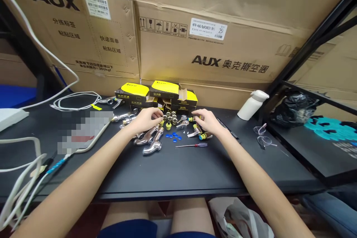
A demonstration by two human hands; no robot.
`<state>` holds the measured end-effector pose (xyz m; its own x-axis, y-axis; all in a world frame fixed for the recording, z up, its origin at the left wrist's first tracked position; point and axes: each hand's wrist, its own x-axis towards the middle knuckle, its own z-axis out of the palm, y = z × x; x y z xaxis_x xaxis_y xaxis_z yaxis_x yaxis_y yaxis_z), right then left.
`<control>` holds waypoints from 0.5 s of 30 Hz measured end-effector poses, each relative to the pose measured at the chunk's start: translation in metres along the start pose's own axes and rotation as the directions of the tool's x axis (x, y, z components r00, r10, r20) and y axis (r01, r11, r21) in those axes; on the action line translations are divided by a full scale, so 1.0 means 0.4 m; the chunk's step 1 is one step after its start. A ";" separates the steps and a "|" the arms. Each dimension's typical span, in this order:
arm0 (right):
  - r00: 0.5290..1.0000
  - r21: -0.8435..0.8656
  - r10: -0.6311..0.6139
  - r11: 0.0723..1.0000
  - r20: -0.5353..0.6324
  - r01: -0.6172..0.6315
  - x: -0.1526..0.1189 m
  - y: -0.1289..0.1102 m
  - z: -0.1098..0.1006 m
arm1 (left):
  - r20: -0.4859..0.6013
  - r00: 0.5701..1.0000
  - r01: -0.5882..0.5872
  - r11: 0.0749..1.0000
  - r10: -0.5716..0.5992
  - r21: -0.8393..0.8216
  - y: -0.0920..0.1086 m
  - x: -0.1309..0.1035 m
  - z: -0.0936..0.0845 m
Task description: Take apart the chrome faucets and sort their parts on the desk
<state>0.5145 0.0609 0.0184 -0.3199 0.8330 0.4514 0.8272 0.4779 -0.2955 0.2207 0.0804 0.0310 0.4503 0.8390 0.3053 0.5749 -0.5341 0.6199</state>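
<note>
Left hand (pixel 149 118), fingers narrow, is at the fittings (pixel 169 125), far middle; right hand (pixel 208 119), fingers curled, by a tap handle (pixel 196 130) to the right — any hold unclear. Fittings look light, hard, slippery — pinch their rims.

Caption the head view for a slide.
Left hand and right hand at work among taps, blue discs and a screwdriver.

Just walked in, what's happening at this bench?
The person's left hand is at a cluster of round fittings, and the right hand is over some metal lever parts; whether either grips one isn't clear. Metal spouts, blue discs and a screwdriver lie nearer the person on the black table. Yellow-and-black boxes stand behind.
</note>
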 end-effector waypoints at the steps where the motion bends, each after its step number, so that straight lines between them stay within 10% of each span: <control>1: 0.999 -0.017 0.011 1.000 0.030 -0.011 -0.003 0.008 -0.007 | -0.023 1.000 -0.003 1.000 0.003 0.003 0.001 0.000 -0.001; 15: 0.996 -0.009 -0.065 0.998 -0.055 0.065 0.002 0.023 -0.025 | -0.255 0.963 -0.092 0.996 0.087 -0.006 0.009 0.003 0.003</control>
<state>0.5266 0.0631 0.0244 -0.3472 0.7835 0.5153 0.8090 0.5282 -0.2580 0.2240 0.0793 0.0329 0.3094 0.7877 0.5327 0.5271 -0.6084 0.5934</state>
